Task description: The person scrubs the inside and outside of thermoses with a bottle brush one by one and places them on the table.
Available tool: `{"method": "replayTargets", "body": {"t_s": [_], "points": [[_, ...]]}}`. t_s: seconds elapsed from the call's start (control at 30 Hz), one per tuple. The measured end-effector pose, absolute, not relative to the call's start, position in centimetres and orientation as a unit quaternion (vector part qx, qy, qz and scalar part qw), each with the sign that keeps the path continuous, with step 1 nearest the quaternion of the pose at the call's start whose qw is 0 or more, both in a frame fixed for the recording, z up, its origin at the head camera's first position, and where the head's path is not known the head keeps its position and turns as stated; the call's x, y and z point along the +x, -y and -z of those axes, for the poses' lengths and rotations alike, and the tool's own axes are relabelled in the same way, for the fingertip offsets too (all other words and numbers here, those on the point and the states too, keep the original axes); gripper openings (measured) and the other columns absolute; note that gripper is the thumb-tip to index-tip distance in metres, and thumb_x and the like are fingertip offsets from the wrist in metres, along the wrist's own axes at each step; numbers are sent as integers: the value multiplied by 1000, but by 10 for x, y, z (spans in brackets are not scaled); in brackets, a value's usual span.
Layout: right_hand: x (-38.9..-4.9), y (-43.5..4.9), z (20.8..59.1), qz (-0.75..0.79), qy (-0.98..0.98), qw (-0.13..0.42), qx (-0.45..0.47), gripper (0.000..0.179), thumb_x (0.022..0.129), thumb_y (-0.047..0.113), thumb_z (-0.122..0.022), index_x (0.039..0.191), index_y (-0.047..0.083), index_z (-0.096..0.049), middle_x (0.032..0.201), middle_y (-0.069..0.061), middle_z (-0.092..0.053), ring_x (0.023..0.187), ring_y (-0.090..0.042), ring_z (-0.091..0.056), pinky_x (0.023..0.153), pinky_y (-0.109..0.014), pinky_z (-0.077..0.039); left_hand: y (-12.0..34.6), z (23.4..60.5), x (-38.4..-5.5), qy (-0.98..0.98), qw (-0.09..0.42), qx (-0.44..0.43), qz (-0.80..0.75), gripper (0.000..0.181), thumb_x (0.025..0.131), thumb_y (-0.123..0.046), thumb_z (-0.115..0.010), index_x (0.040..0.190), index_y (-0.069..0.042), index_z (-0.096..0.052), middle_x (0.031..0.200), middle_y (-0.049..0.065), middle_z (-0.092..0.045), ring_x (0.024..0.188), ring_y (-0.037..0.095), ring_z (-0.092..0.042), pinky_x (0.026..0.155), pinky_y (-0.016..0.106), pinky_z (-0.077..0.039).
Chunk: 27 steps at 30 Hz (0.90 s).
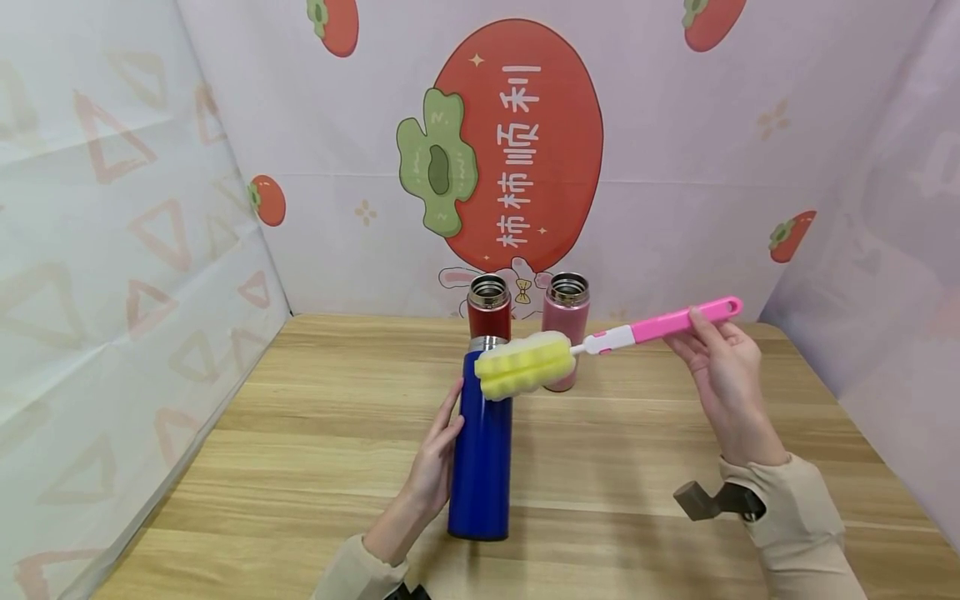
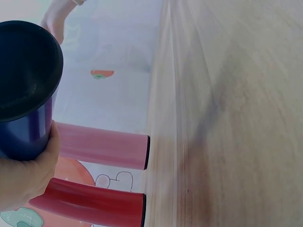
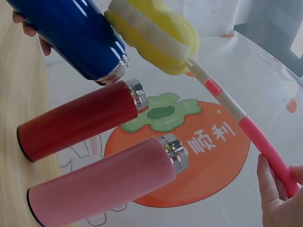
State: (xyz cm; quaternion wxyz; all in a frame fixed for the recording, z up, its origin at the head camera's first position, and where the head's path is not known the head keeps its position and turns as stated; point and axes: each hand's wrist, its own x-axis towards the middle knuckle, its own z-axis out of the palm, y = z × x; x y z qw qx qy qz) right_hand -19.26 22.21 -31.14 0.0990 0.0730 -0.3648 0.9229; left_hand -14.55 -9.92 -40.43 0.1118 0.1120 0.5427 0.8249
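With twelve o'clock toward the patterned backdrop point(image 1: 675, 233) in the head view, the right hand point(image 1: 723, 379) is out toward three o'clock, pinching the pink-and-white brush point(image 1: 611, 338) near the end of its handle point(image 1: 660, 326). The brush's long axis lies aslant: the handle end, pierced with a hole, points between two and three o'clock, while the yellow-and-white sponge head point(image 1: 525, 367) points between eight and nine. In that view the sponge head lies across the upper part of the blue bottle point(image 1: 482, 467); whether the two touch cannot be told. The left hand point(image 1: 431, 467) grips the blue bottle from its nine o'clock side. This bottle's long axis runs nearly from six to twelve, its silvery neck toward twelve and its dark base toward six; it is tilted and held above the wooden table point(image 1: 322, 467), the base facing the left wrist camera. Beyond it at twelve o'clock stands the red bottle point(image 1: 489, 318), with the pink bottle point(image 1: 566, 318) at three o'clock from that one, both upright, mouths upward, their long axes nearly parallel.
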Motion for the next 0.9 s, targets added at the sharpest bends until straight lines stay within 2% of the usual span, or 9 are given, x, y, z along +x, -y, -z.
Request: {"method": "replayTargets", "body": {"t_s": [0.1,0.23,0.33,0.4,0.5,0.73,0.9], "points": [[-194,-222,310,-926,358,100,70,9,83,0,-56,89,-6,-53,82,-17,-63,80,-23,-64,75,-32,-47,99,404,-145,-563,112,109,-811,53,94,-24,-39,142,-29,-14,147,-4,-7,128,21,-25,100,37,-25],[-194,-222,308,-930,348,100,68,9,84,0,-55,90,-6,-53,81,-17,-63,79,-23,-64,74,-33,-47,99,402,-144,-575,121,104,-803,68,89,-18,-51,142,-31,-11,143,13,-21,117,27,-42,90,40,-38],[-195,-223,307,-931,343,100,71,9,84,0,-55,90,-6,-53,81,-17,-62,80,-23,-64,74,-33,-48,97,402,-145,-582,128,98,-797,77,84,-15,-58,141,-33,-9,135,21,-32,109,28,-48,85,42,-42],[-195,-223,305,-933,339,100,72,8,84,0,-54,90,-6,-53,82,-17,-62,80,-24,-64,75,-33,-47,96,402,-145,-596,125,91,-788,80,83,-15,-60,141,-35,-9,132,21,-35,106,27,-50,83,42,-43],[-195,-223,303,-935,333,99,75,9,84,-1,-54,90,-7,-53,82,-18,-62,81,-24,-64,75,-33,-47,95,402,-146,-619,116,81,-773,77,83,-18,-59,139,-38,-10,129,18,-37,104,27,-50,81,42,-44],[-196,-223,300,-936,330,98,77,9,84,-2,-54,91,-7,-54,80,-18,-63,77,-23,-64,72,-32,-49,96,400,-143,-634,96,79,-764,64,88,-25,-50,139,-39,-14,132,21,-36,105,29,-51,82,41,-44],[-196,-224,298,-935,330,102,78,9,84,-1,-54,91,-7,-54,79,-18,-63,75,-23,-64,72,-32,-50,98,399,-142,-619,97,111,-771,57,92,-22,-44,141,-33,-16,141,15,-25,113,32,-45,88,41,-40]]}}
